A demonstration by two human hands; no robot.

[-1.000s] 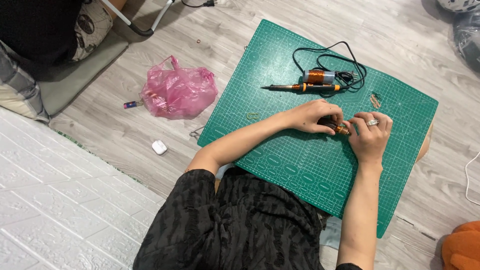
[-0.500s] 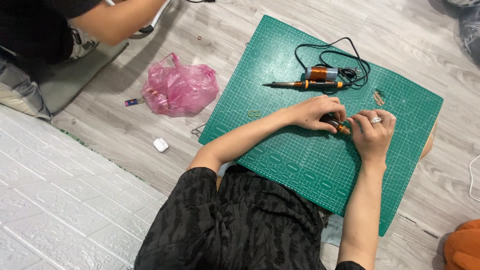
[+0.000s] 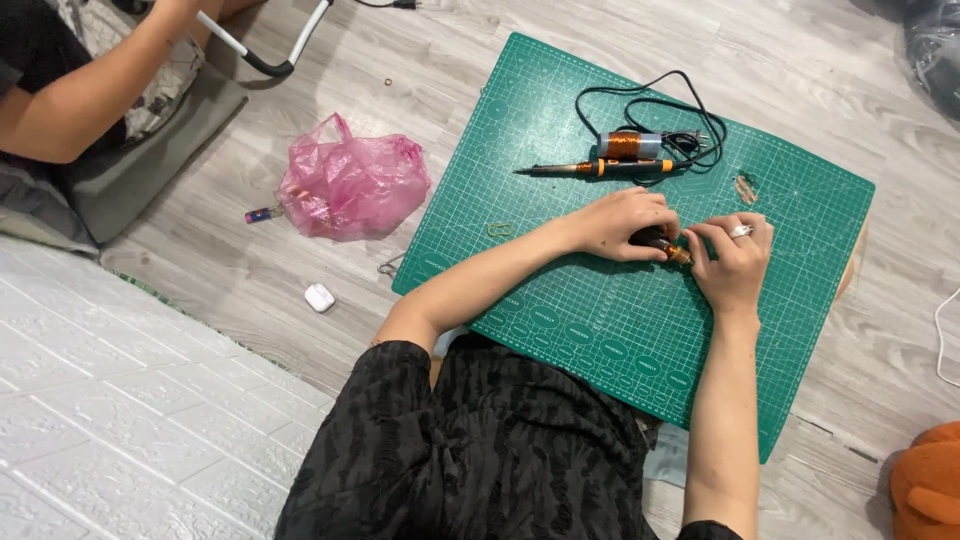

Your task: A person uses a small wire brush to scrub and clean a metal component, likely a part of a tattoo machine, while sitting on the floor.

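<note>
Both hands meet on the green cutting mat [image 3: 610,330], the left hand [image 3: 622,222] and right hand [image 3: 735,258] closed around a small dark part with an orange tip [image 3: 672,250]. Its long axis slants down toward the right hand, tip that way. Fingers cover most of it, so its shape stays unclear.

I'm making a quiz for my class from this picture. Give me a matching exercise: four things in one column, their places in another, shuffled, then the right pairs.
Things:
1. soldering iron
2. pink bag
3. small white case
4. small dark part

Places:
A. on the floor beside the white mat
B. between left hand and right hand
C. on the green mat, above the hands
D. on the floor left of the green mat

Pairs: 1-C, 2-D, 3-A, 4-B
</note>
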